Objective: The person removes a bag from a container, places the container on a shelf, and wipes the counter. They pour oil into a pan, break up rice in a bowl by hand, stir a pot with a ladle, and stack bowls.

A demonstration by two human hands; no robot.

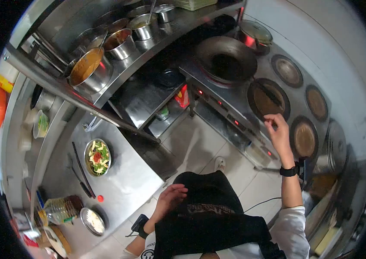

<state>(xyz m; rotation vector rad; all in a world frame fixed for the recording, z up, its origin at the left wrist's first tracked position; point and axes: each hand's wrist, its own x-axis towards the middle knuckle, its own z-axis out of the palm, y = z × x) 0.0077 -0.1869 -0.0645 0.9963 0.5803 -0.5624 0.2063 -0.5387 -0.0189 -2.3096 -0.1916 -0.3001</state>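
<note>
My right hand [278, 133] is raised at the near edge of the stove, its fingers loosely bent and nothing visible in them. Just beyond its fingertips is a round dark cooking plate [258, 105] with a long dark object [272, 94] lying across it. A brown round plate [304, 137] lies to the right of the hand. My left hand [173, 198] hangs in front of the black apron [213, 194], fingers extended and slightly curved, with nothing seen in it. Both wrists wear black bands.
A large wok [226, 58] sits at the stove's far end, near a lidded pot [256, 34]. On the left steel counter [126, 190] are a bowl of greens [97, 157], chopsticks [82, 170] and a bowl of white food [92, 221]. Sauce pots [91, 69] line the shelf.
</note>
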